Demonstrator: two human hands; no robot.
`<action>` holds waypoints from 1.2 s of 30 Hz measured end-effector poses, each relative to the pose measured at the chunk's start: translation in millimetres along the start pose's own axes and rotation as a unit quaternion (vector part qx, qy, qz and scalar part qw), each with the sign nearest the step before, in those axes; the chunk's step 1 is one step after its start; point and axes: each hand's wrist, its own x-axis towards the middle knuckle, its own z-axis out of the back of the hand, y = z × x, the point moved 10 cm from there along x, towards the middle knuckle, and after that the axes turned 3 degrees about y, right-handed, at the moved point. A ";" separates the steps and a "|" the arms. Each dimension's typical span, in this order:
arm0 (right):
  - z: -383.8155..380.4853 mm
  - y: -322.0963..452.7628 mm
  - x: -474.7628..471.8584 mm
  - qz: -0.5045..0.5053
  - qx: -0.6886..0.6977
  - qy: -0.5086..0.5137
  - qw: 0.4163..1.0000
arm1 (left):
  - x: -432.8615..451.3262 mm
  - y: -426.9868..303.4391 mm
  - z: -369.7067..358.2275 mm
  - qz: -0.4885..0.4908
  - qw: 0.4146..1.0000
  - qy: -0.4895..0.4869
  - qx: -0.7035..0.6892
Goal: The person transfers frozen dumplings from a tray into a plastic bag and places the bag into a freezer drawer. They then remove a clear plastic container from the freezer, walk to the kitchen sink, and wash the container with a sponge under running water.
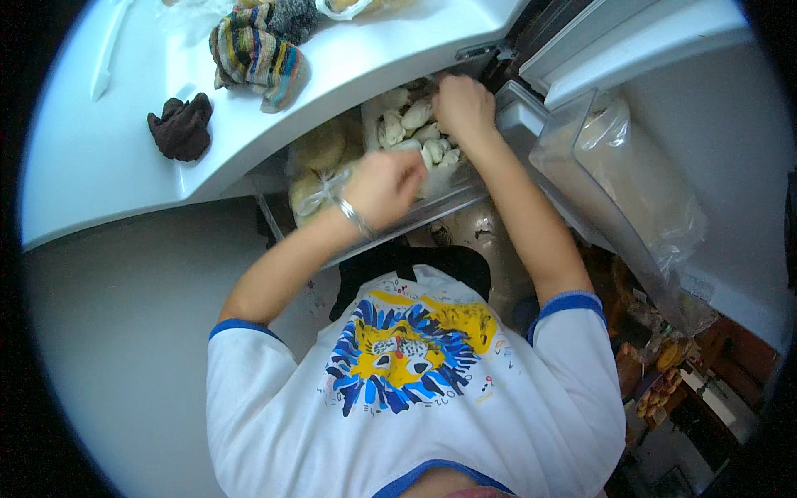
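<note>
A clear plastic drawer [448, 210] is pulled out of what looks like a refrigerator's freezer in front of me. White dumplings [416, 115] lie in a heap in its right part. My right hand [464, 109] reaches over their far right side, fingers bent down and blurred; whether they grip anything is hidden. Lower and to the left, my left hand [386, 187] hovers at the near edge of the dumplings, fingers curled and blurred. A metal bracelet [355, 218] circles that wrist. Beside it sits a knotted clear plastic bag [317, 149] with pale contents.
An open door on the right carries a clear bin [560, 149] holding a plastic-wrapped bag [641, 168]. On the white surface [137, 149] above the drawer lie a striped knitted item [255, 56] and a dark brown cloth [182, 127]. Cluttered goods [660, 373] stand at lower right.
</note>
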 end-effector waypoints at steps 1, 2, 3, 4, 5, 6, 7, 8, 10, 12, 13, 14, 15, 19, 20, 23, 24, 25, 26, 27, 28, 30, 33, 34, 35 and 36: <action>-4.5 -6.4 7.5 -0.035 -0.015 0.030 0.999 | 4.4 17.6 4.1 0.048 0.999 0.000 0.001; -3.1 -11.3 10.7 -0.040 -0.043 -0.031 0.998 | 4.3 27.8 4.5 0.083 0.996 0.020 -0.022; -0.8 -17.4 17.7 -0.047 -0.040 -0.057 0.996 | 6.1 10.5 2.3 0.016 0.999 0.036 -0.004; -2.9 -23.1 18.6 -0.055 -0.036 -0.076 0.995 | -3.0 -8.6 -5.9 -0.047 0.997 0.055 0.009; -2.1 -28.3 17.3 -0.063 -0.033 -0.096 0.993 | -9.5 -25.1 -11.5 -0.111 0.991 0.074 0.023; -3.7 -29.5 18.4 -0.074 -0.021 -0.064 0.995 | -8.3 -13.5 -19.2 -0.059 0.986 0.151 0.027; -1.5 -30.0 16.2 -0.085 -0.009 -0.033 0.996 | -4.3 -10.2 -6.0 -0.074 0.992 0.088 0.043; -1.0 -31.7 12.3 -0.098 0.002 -0.002 0.995 | -1.4 -4.5 4.0 -0.091 0.994 0.026 0.058; 14.9 -18.4 -0.3 -0.048 0.034 -0.056 0.997 | 3.8 23.8 14.8 -0.029 0.994 -0.012 0.107; 29.1 -6.7 -24.2 0.008 0.068 -0.104 0.992 | 19.2 38.3 4.2 -0.053 0.989 -0.018 0.139; 35.8 -2.0 -39.3 0.039 0.086 -0.126 0.988 | 28.4 45.5 -2.7 -0.066 0.986 -0.022 0.154; 41.8 2.1 -55.0 0.071 0.103 -0.148 0.981 | 35.1 46.2 -18.1 -0.097 0.973 0.017 0.207; 45.4 1.3 -71.3 0.090 0.120 -0.143 0.978 | 47.7 51.6 -28.3 -0.090 0.972 0.023 0.215; 31.7 -9.5 -105.2 0.135 0.180 -0.101 0.969 | 89.3 82.5 -50.1 -0.047 0.965 0.043 0.254; 25.1 -13.9 -109.6 0.131 0.188 -0.087 0.969 | 101.2 89.8 -49.6 -0.020 0.975 0.069 0.212; 43.5 0.1 -117.1 0.187 0.201 -0.119 0.954 | 95.0 78.7 -44.8 -0.051 0.965 0.021 0.256; 50.0 6.1 -120.5 0.198 0.197 -0.128 0.952 | 81.1 70.2 -39.1 -0.088 0.957 -0.003 0.276; 50.1 5.9 -121.6 0.199 0.185 -0.124 0.955 | 66.9 58.1 -34.7 -0.128 0.947 -0.025 0.292; 49.8 5.1 -122.4 0.199 0.172 -0.119 0.957 | 55.3 57.4 -21.8 -0.092 0.965 -0.047 0.240; 47.0 4.5 -123.9 0.197 0.158 -0.114 0.961 | 42.2 53.8 -7.2 -0.057 0.979 -0.067 0.185; 43.6 1.8 -123.7 0.187 0.149 -0.116 0.964 | 35.4 55.0 4.8 -0.021 0.987 -0.088 0.130; 33.7 -3.8 -121.5 0.168 0.129 -0.117 0.970 | 44.6 86.8 6.6 0.104 0.984 -0.066 0.128; 52.5 18.4 -125.6 0.177 0.175 -0.146 0.958 | 71.4 90.7 9.8 0.104 0.984 -0.087 0.114; 51.1 23.9 -124.4 0.180 0.167 -0.141 0.959 | 87.3 91.0 3.7 0.081 0.985 -0.083 0.128; 47.9 28.4 -121.9 0.184 0.159 -0.137 0.960 | 100.3 90.3 2.4 0.059 0.985 -0.079 0.142; 43.0 27.7 -117.7 0.184 0.148 -0.134 0.962 | 116.4 90.8 0.0 0.050 0.987 -0.051 0.141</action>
